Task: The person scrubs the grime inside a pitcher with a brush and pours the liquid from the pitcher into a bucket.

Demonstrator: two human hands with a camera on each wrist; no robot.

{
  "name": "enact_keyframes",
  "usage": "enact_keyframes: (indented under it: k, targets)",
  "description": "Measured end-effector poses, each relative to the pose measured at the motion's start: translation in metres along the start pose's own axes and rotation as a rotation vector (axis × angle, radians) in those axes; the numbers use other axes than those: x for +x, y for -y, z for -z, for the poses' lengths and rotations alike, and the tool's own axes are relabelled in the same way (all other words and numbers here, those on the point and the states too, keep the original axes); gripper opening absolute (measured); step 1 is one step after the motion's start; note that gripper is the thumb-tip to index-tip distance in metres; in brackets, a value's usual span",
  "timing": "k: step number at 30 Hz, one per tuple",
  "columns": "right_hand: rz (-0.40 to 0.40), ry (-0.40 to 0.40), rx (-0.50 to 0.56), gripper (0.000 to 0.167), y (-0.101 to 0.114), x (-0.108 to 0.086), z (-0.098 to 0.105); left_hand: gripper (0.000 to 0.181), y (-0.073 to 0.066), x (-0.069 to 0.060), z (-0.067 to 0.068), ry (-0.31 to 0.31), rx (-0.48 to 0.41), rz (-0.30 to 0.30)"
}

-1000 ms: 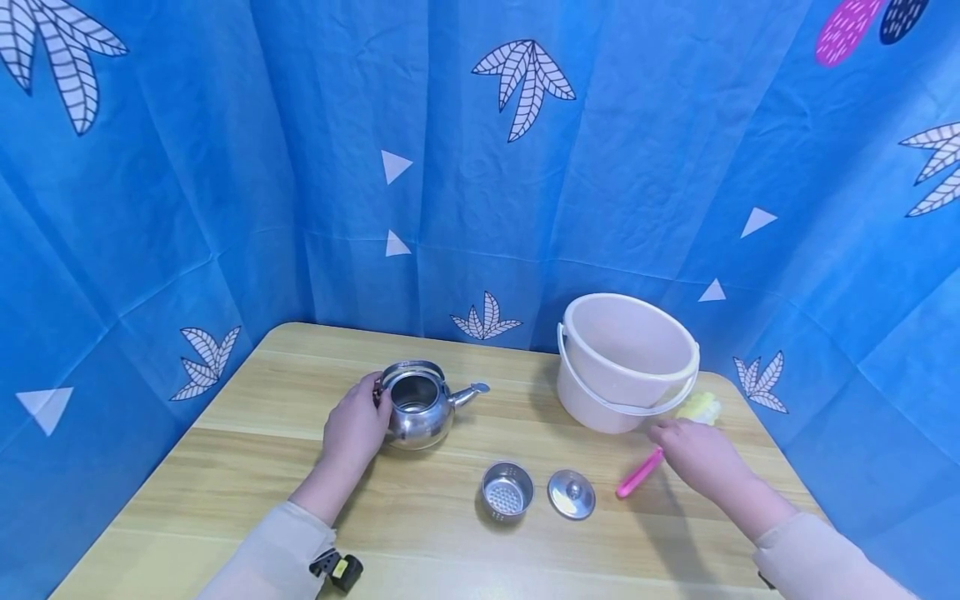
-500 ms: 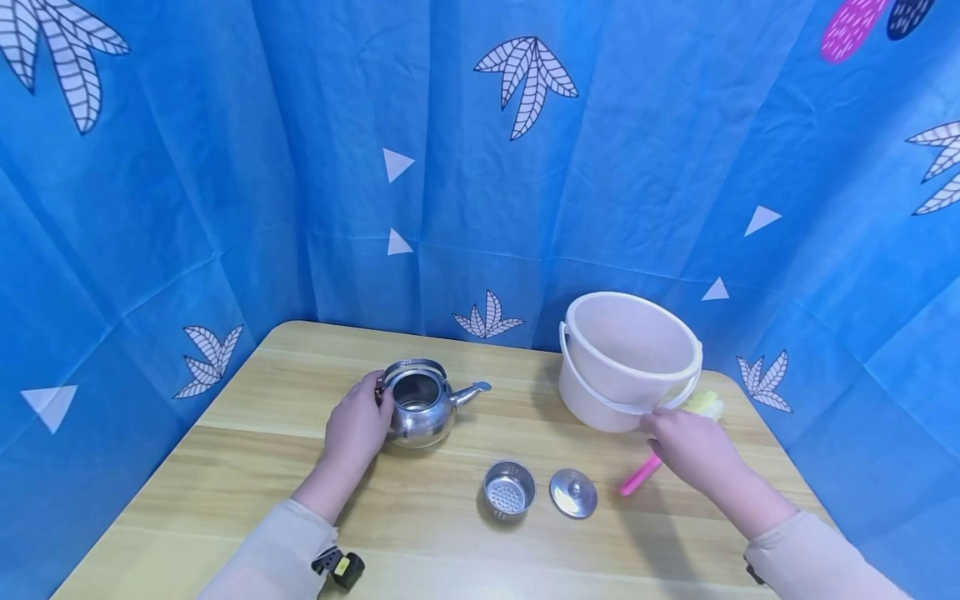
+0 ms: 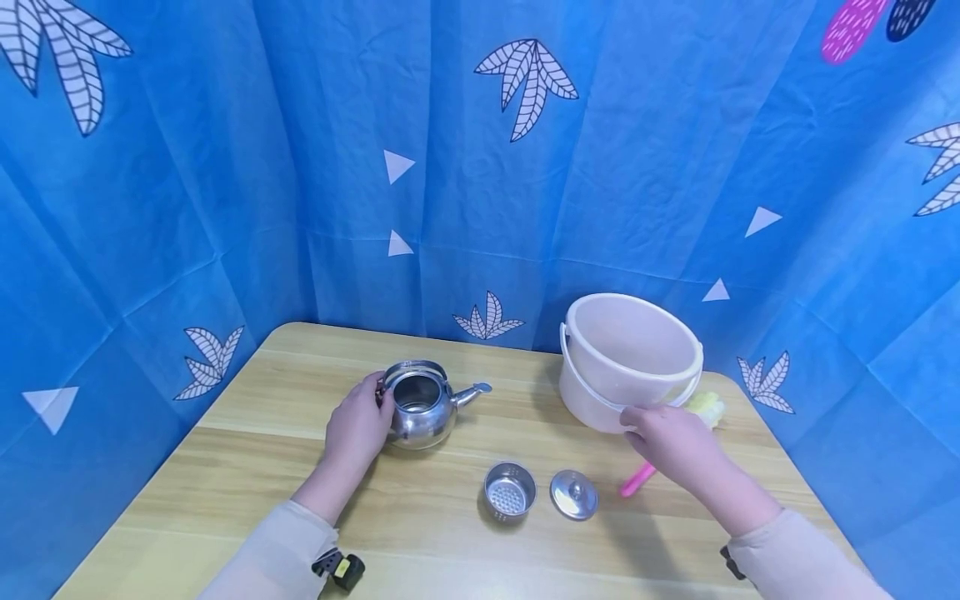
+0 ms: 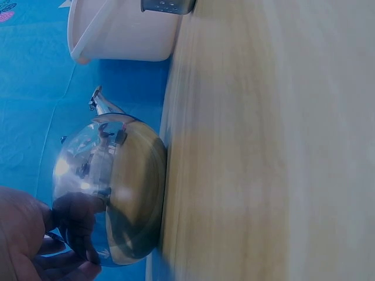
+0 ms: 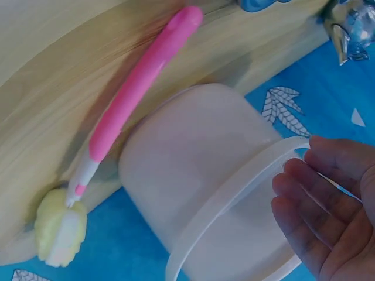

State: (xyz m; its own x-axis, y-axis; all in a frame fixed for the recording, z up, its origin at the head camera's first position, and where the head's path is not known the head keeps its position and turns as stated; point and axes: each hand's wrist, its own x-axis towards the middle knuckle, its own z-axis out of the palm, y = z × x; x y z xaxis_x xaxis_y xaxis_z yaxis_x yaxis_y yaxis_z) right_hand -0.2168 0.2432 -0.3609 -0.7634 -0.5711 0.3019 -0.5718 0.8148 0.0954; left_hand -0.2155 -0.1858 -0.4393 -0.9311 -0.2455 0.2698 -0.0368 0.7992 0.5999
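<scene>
My left hand (image 3: pixel 358 425) grips the near-left side of a shiny steel teapot (image 3: pixel 422 421), at its folded handle. The teapot stands lidless on the table, spout to the right; the left wrist view shows fingers (image 4: pixel 61 266) against its rounded body. Over the table, in front of a white bucket (image 3: pixel 600 392), hovers my right hand (image 3: pixel 671 437). Its fingers are loosely bent and hold nothing, close to the bucket's handle (image 5: pixel 234 184). Under this hand lies a brush with a pink handle (image 5: pixel 140 88) and pale yellow head (image 5: pixel 58 231), partly hidden in the head view.
A small perforated steel strainer (image 3: pixel 509 492) sits on the wooden table (image 3: pixel 247 475) between the hands. Beside it, to the right, is a round steel lid (image 3: pixel 573 494) with a knob. A blue patterned curtain (image 3: pixel 480 192) surrounds the table's back and sides.
My right hand has shifted a little to the left along the front of the bucket, over the brush handle. My left hand and the teapot have stayed in place.
</scene>
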Motion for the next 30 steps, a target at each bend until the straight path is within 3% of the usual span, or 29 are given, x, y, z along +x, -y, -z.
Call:
enact_keyframes:
  k: [8, 30]
  targets:
    - [-0.007, 0.026, 0.178, 0.016, 0.017, 0.012, 0.004, 0.046, 0.001, 0.001, 0.0, 0.005, 0.0, 0.006]
    - [0.028, -0.007, 0.303, 0.012, 0.044, 0.035, -0.007, 0.045, -0.002, 0.0, 0.001, 0.004, -0.002, 0.011]
